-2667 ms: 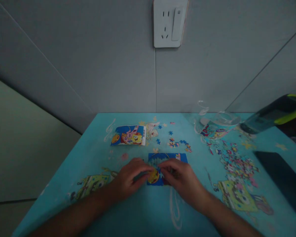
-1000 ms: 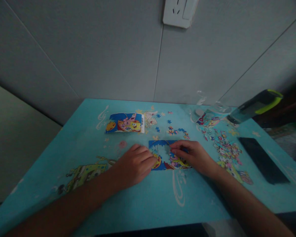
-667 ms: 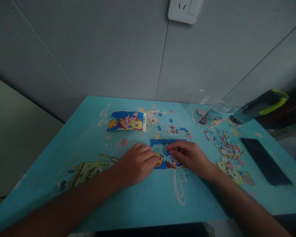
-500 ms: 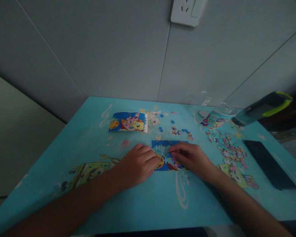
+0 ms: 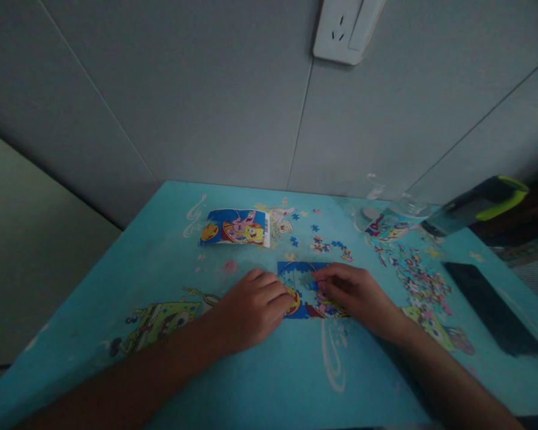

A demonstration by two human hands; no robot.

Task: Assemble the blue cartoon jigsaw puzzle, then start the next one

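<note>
A small blue cartoon jigsaw puzzle [image 5: 303, 285], partly put together, lies in the middle of the turquoise printed table [image 5: 260, 370]. My left hand [image 5: 253, 307] rests on the table with its fingers curled against the puzzle's left edge. My right hand [image 5: 356, 295] lies over the puzzle's right half, its fingertips pinched together over the middle of the puzzle, on something too small to make out. A printed picture card [image 5: 235, 227] with the same cartoon lies farther back on the left.
Several loose puzzle pieces [image 5: 424, 280] are spread at the right, a few more [image 5: 329, 246] behind the puzzle. A clear glass container [image 5: 388, 218] lies on its side at the back right, beside a dark bottle with a green lid [image 5: 477, 203]. A black phone [image 5: 493, 307] lies at the right edge.
My right hand slid from the puzzle's lower middle to its right half and upper middle. My left hand stayed at the left edge. The camera tilted and shifted a little.
</note>
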